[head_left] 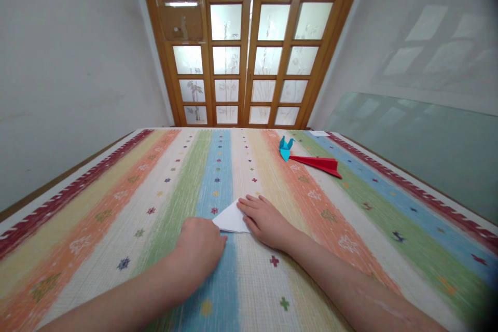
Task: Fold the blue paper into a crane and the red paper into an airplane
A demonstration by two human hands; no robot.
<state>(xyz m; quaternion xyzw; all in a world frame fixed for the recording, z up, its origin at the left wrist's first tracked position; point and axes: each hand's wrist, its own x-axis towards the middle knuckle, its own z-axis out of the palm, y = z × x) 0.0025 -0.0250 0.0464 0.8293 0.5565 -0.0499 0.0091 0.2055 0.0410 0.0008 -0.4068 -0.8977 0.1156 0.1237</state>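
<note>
A folded white sheet of paper (232,219), roughly a triangle with its tip pointing away, lies on the striped tablecloth in front of me. At its left corner is my left hand (202,244), closed with the fingers curled under and that corner at its knuckles. My right hand (265,219) lies flat over the right part of the paper, fingers stretched out and covering that side. Farther back on the right stand a blue folded-paper bird (286,149) and, touching or just beside it, a red paper plane (317,163).
The striped tablecloth (167,202) spreads across a long table between two pale walls. A small white piece (319,134) lies at the far right edge. Beyond the table stand wooden doors with glass panes (226,59). A pale green glass panel (420,140) leans along the right wall.
</note>
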